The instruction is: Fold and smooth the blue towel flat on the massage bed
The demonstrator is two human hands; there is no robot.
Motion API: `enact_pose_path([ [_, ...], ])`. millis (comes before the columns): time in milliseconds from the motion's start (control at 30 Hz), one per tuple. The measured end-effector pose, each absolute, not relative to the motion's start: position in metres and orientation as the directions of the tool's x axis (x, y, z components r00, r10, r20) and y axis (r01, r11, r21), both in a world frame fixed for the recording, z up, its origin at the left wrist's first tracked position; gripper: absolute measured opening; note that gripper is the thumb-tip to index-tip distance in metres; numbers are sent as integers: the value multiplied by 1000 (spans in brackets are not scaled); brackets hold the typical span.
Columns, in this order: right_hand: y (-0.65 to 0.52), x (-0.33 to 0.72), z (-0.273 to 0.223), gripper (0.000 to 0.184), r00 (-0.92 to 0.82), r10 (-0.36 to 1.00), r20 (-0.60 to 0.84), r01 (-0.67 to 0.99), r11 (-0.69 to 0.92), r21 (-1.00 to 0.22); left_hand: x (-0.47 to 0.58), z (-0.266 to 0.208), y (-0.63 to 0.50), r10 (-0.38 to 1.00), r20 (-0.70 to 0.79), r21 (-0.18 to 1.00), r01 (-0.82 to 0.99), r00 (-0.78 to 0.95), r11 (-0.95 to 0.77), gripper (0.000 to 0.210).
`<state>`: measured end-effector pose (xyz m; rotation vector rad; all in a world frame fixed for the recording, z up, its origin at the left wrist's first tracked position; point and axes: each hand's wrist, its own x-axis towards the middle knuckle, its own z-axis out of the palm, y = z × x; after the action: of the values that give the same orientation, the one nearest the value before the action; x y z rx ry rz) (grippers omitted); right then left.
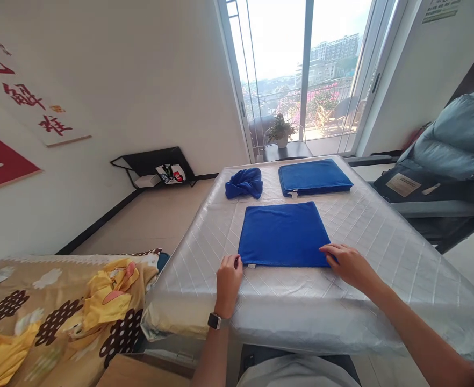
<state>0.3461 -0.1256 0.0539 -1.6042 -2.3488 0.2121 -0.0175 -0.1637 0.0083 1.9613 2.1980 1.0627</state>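
A flat, nearly square blue cloth [284, 235] lies on the silver quilted table cover [196, 258], with a small white tag at its near edge. My left hand [228, 279] has its fingers closed at the near left corner of this cloth. At the near right corner, my right hand [344, 260] pinches the edge between thumb and fingers. Beyond the cloth sits a crumpled blue cloth [244, 183] on the left. To its right is a neat stack of flat blue cloths [315, 176], with a white tag at the front.
A grey recliner [442, 156] stands right of the table. On the left is a bed with a patterned sheet [59, 301] and yellow clothing [112, 293]. A potted plant [281, 131] stands on a chair behind the table, before a glass door. A black rack [156, 164] is by the wall.
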Motion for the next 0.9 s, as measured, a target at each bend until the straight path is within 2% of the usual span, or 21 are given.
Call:
enact_pose_path([
  [233, -90, 305, 24, 64, -251, 968, 6, 962, 250, -112, -18, 11, -175, 876, 457, 403, 914, -153, -50, 25],
  [333, -90, 309, 7, 68, -216, 976, 1, 970, 214, -114, -20, 12, -176, 885, 444, 366, 930, -142, -34, 26],
  [467, -91, 317, -2, 72, -180, 984, -11, 975, 177, -132, 5, 29, -170, 864, 490, 247, 969, -114, -13, 25],
  [533, -91, 318, -3, 73, -169, 985, -18, 978, 165, -131, 37, 44, -162, 874, 487, 237, 960, 17, -150, 26],
  [600, -90, 317, -3, 73, -163, 987, -14, 980, 160, -120, 79, 56, -148, 861, 437, 252, 883, 260, -395, 28],
  [700, -92, 318, -2, 69, -186, 982, -12, 978, 184, -101, 140, 59, -119, 744, 360, 229, 719, 563, -656, 39],
  [800, -94, 320, 0, 64, -202, 979, -27, 976, 199, -94, 176, 43, -91, 739, 284, 199, 716, 611, -669, 59],
  [900, -95, 319, 2, 63, -196, 980, -22, 977, 194, -91, 179, 23, -77, 792, 187, 182, 772, 581, -610, 68],
])
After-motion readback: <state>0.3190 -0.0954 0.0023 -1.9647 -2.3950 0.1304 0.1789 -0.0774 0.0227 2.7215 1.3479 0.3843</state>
